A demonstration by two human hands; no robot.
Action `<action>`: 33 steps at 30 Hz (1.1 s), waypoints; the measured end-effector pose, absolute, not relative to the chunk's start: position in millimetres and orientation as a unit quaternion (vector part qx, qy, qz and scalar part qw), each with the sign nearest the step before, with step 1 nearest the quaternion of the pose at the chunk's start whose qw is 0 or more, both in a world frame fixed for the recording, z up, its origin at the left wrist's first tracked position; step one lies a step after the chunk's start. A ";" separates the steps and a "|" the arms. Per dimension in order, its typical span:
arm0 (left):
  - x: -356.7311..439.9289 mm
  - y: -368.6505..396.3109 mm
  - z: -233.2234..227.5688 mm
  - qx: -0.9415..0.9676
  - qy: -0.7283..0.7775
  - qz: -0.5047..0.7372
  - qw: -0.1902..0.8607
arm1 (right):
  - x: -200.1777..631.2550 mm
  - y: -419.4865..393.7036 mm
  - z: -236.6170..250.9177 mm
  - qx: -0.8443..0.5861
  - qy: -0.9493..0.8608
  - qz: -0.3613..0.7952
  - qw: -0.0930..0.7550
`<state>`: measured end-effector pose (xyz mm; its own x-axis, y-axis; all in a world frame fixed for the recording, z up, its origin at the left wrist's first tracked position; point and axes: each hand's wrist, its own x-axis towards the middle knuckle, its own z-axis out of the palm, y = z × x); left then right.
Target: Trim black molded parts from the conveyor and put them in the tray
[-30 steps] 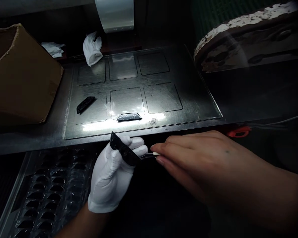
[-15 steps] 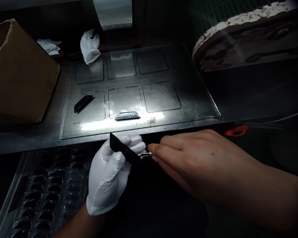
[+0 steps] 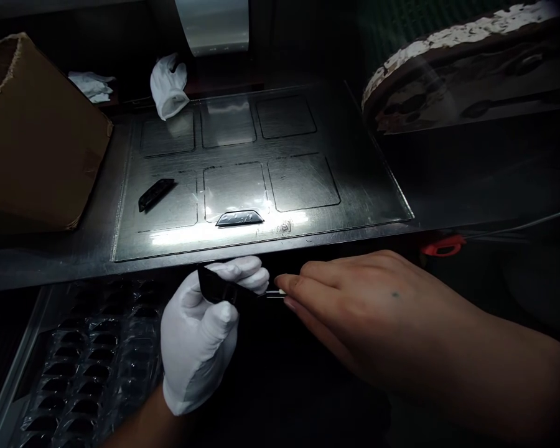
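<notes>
My left hand [image 3: 196,351], in a white glove, grips a glossy black plastic piece [image 3: 219,286] between thumb and fingers, just below the front edge of the bench. Bare and pinched closed, my right hand [image 3: 354,302] holds a thin, pale metal tool [image 3: 274,294], its handle mostly hidden by the fingers. The tool's tip is at the right end of the black piece; whether they touch I cannot tell. On the metal plate [image 3: 364,180] lie two similar black pieces, one tilted at the left [image 3: 155,194] and one shiny near the front [image 3: 239,218].
A cardboard box [image 3: 42,143] stands at the left. White gloves [image 3: 168,90] lie at the back. Below left is a clear plastic tray [image 3: 93,354] with several black pieces. A red-handled tool [image 3: 443,246] sits right, below a worn, padded rim [image 3: 452,74].
My left hand has moved slightly left and down, and the black piece has turned in its grip. My right hand, with the thin tool, has shifted only a little.
</notes>
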<state>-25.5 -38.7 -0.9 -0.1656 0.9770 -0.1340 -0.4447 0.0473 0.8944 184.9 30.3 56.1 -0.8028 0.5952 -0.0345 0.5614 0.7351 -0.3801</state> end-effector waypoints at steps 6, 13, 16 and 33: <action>-29.1 -44.4 -5.4 0.325 0.448 0.617 0.560 | 184.5 28.1 59.4 -0.311 -0.924 0.219 0.043; -26.6 -39.3 -3.2 0.315 0.416 0.629 0.577 | 193.5 40.4 66.1 -0.311 -0.909 0.249 0.121; -27.7 -35.1 0.5 0.288 0.366 0.633 0.618 | 209.4 69.1 52.0 -0.381 -0.885 0.180 0.197; -43.0 -49.5 -41.6 0.323 0.543 0.372 0.680 | 231.1 -7.8 -78.0 -0.602 -0.585 0.332 0.431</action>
